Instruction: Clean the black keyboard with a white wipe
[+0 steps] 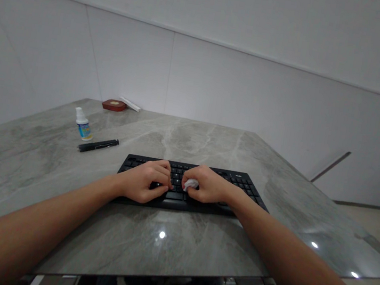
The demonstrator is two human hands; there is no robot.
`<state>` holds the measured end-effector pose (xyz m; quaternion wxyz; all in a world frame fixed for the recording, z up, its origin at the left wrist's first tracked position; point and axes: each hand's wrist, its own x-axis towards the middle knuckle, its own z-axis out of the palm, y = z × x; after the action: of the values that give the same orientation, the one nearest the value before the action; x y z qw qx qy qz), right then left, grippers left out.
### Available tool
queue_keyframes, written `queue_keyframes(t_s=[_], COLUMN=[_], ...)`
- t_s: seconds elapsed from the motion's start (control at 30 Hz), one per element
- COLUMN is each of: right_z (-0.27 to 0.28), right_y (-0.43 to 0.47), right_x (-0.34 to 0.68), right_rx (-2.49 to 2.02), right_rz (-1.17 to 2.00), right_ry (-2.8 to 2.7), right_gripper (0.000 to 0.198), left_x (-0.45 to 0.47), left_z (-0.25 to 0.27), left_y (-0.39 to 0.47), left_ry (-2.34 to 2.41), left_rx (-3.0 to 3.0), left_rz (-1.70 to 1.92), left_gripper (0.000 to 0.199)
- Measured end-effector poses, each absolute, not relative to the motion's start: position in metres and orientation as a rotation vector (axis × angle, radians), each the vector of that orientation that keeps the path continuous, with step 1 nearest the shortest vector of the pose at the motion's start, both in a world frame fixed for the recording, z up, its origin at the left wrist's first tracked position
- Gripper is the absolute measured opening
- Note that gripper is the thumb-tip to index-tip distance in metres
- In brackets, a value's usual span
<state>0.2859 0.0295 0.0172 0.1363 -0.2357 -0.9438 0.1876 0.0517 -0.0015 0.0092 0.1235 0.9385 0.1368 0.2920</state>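
On the left part of the grey, marble-patterned tabletop (192,243), a small white plastic bottle with a blue-and-yellow label (84,127) stands upright, its white top fitted; the contents cannot be seen through the wall. Just beside it, nearer the front, lies a slim black elongated object (98,145), set at a slant. Toward the back edge rests a dark red, rounded case with a pale label (113,105); its interior is hidden. A flat white strip (130,104) lies at a slant next to the case.

At front centre, a black rectangular keyboard (174,196) lies flat, its long side roughly parallel to the front edge. The left hand (148,181) is positioned over its left half, fingers curled and thumb bent toward the fingertips; whether they grip anything cannot be told. To the right, over the middle keys, the right hand (203,186) has thumb and fingers clamped on a crumpled white wad (191,184).
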Motion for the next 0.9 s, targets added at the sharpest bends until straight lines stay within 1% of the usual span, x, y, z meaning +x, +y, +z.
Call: queue_keyframes(t_s=[0.1,0.23,0.33,0.47,0.57,0.7,0.77,0.9], right_z=[0.0145,0.0153,0.0196,0.0188,0.0131,0.0119,0.0151,0.0208], right_y=[0.0309,0.0287,0.0283,0.0303,0.0300,0.0285,0.0288,0.0311], right_x=[0.2857,0.2851,0.2864,0.2868,0.2845,0.2835,0.2849,0.2885], right_rx=[-0.713,-0.592,-0.617,-0.740,-0.689,-0.594,-0.620,-0.740], right_rz=[0.482,0.548,0.587,0.459,0.416,0.489,0.521,0.453], right_ry=[-2.699,-2.711,-2.752,-2.731,-2.686,-2.687,-2.723,-2.729], right_gripper=[0.022,0.023,0.023,0.022,0.021,0.021,0.021,0.022], left_x=[0.0522,0.0520,0.0519,0.0520,0.0520,0.0516,0.0514,0.0516], left_z=[0.0097,0.0098,0.0093,0.0087,0.0088,0.0086,0.0084,0.0086], left_y=[-0.0017,-0.0012,-0.0008,-0.0005,-0.0005,-0.0003,-0.0001,-0.0001], left_ry=[0.394,0.389,0.386,0.374,0.374,0.378,0.378,0.375], left_rx=[2.742,2.741,2.740,2.746,2.748,2.742,2.737,2.737], left_rz=[0.856,0.861,0.869,0.881,0.879,0.875,0.875,0.865], left_gripper=[0.020,0.020,0.020,0.020,0.020,0.019,0.019,0.020])
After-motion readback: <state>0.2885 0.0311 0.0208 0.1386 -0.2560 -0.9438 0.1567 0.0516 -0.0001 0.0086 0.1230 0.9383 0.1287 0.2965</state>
